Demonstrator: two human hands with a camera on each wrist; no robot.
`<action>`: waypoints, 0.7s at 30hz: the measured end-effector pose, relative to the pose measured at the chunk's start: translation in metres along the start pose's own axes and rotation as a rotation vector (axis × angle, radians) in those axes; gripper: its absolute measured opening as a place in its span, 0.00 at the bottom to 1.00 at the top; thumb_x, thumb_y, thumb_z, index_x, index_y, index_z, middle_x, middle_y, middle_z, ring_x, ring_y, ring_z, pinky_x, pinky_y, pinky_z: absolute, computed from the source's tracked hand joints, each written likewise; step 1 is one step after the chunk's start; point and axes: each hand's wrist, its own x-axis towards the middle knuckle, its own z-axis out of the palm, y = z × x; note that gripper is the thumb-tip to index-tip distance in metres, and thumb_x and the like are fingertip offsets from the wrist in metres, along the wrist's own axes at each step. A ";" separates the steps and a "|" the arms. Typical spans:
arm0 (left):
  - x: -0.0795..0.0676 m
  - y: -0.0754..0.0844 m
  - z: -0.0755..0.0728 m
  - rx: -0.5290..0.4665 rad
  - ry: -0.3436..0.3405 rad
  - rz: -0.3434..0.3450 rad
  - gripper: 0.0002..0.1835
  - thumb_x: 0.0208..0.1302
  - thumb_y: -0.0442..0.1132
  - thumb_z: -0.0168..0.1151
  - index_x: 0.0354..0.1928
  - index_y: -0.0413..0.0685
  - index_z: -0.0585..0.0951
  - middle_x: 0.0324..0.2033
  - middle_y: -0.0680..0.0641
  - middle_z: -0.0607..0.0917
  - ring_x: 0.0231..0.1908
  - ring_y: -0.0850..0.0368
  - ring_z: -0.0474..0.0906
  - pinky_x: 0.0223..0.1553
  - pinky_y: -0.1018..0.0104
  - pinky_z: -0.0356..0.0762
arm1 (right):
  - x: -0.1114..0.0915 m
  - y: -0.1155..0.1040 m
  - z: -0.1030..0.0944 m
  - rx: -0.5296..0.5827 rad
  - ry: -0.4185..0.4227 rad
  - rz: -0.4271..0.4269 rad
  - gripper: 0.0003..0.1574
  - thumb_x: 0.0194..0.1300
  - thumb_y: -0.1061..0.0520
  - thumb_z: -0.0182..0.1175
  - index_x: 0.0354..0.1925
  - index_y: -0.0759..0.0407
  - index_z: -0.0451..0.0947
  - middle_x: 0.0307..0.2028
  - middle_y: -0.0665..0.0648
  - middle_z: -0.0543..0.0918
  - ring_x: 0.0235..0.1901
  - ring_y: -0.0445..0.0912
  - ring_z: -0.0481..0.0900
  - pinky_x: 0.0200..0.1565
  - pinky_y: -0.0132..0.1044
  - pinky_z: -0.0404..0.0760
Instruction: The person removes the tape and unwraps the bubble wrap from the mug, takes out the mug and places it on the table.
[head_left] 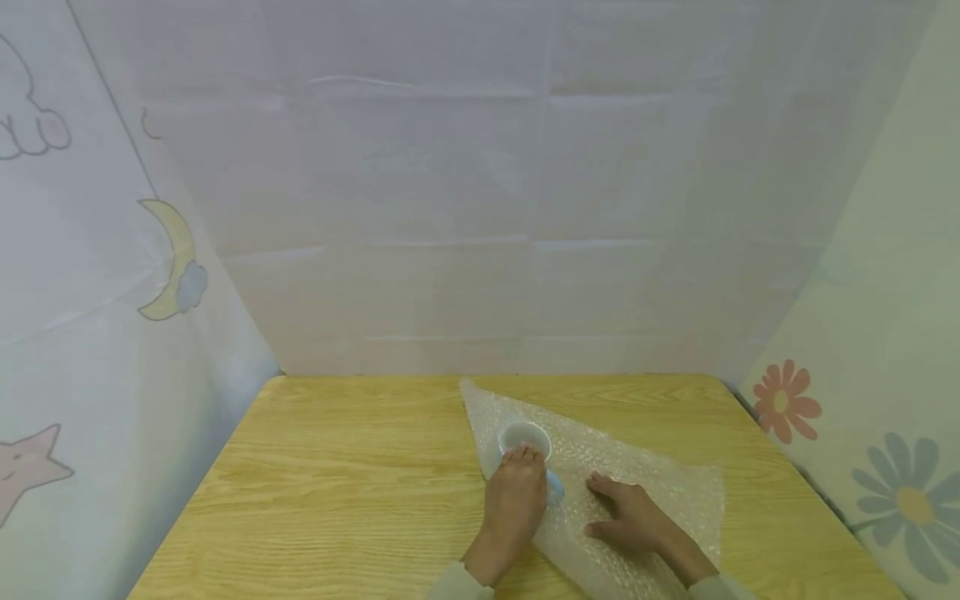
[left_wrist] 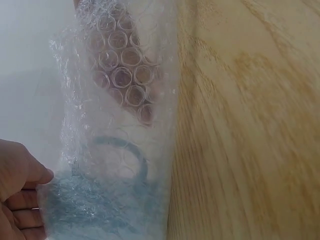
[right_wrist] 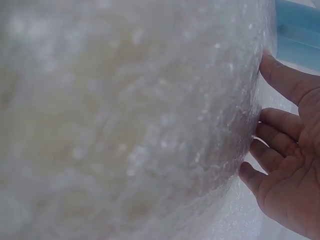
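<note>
A light blue mug with a white inside (head_left: 525, 431) stands upright on a sheet of bubble wrap (head_left: 645, 467), its handle (head_left: 555, 487) pointing right. At the mug's near rim, my left hand (head_left: 512, 496) holds on with its fingers over the edge. In the left wrist view, the wrap (left_wrist: 120, 125) stands against the mug, whose blue side and handle (left_wrist: 142, 165) show through it, and the left thumb (left_wrist: 37, 172) is at the top. My right hand (head_left: 630, 517) is spread to the right of the handle. Its fingers (right_wrist: 275, 122) touch a raised part of the wrap (right_wrist: 150, 125).
Under the wrap is a wood-grain table (head_left: 337, 483). A pale sheet wall (head_left: 420, 208) rises behind it. Printed side walls stand left and right, with a moon (head_left: 176, 262) on one and flowers (head_left: 787, 402) on the other.
</note>
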 end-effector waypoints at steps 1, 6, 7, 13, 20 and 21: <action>-0.001 -0.001 -0.001 -0.026 0.004 -0.008 0.06 0.56 0.35 0.69 0.35 0.41 0.86 0.38 0.46 0.87 0.43 0.55 0.84 0.47 0.63 0.81 | 0.000 0.000 0.000 0.002 0.000 0.000 0.47 0.56 0.46 0.70 0.60 0.78 0.67 0.62 0.78 0.65 0.62 0.71 0.63 0.60 0.64 0.59; -0.005 -0.005 -0.002 -0.173 0.045 -0.043 0.06 0.56 0.32 0.69 0.36 0.40 0.86 0.39 0.43 0.87 0.44 0.52 0.84 0.48 0.61 0.80 | 0.000 -0.001 0.000 0.004 -0.001 0.004 0.47 0.56 0.46 0.70 0.60 0.78 0.67 0.62 0.78 0.66 0.62 0.71 0.63 0.60 0.64 0.60; -0.006 -0.006 -0.002 -0.199 0.049 -0.049 0.06 0.56 0.32 0.69 0.37 0.39 0.86 0.40 0.43 0.87 0.44 0.52 0.84 0.48 0.60 0.80 | 0.000 -0.001 0.000 0.000 0.000 0.007 0.47 0.55 0.46 0.70 0.60 0.78 0.68 0.62 0.77 0.66 0.62 0.71 0.63 0.60 0.64 0.60; -0.011 -0.012 -0.007 -0.368 0.055 -0.079 0.07 0.58 0.28 0.67 0.39 0.35 0.85 0.42 0.39 0.86 0.46 0.47 0.83 0.48 0.55 0.80 | -0.003 -0.001 0.001 -0.005 -0.003 0.015 0.48 0.54 0.46 0.71 0.60 0.78 0.68 0.61 0.77 0.66 0.61 0.72 0.63 0.59 0.65 0.60; -0.012 -0.020 -0.015 -0.502 0.096 -0.107 0.05 0.59 0.26 0.66 0.38 0.33 0.83 0.40 0.36 0.85 0.45 0.42 0.82 0.46 0.50 0.80 | -0.002 -0.003 0.000 0.011 0.002 0.002 0.48 0.55 0.47 0.71 0.60 0.80 0.67 0.62 0.78 0.65 0.62 0.72 0.62 0.59 0.65 0.58; -0.013 -0.021 -0.016 -0.518 0.102 -0.104 0.05 0.58 0.26 0.66 0.37 0.33 0.83 0.40 0.36 0.85 0.45 0.42 0.82 0.46 0.50 0.80 | -0.002 -0.003 0.000 0.014 0.002 0.000 0.48 0.55 0.47 0.71 0.60 0.80 0.66 0.62 0.78 0.65 0.62 0.72 0.62 0.59 0.65 0.58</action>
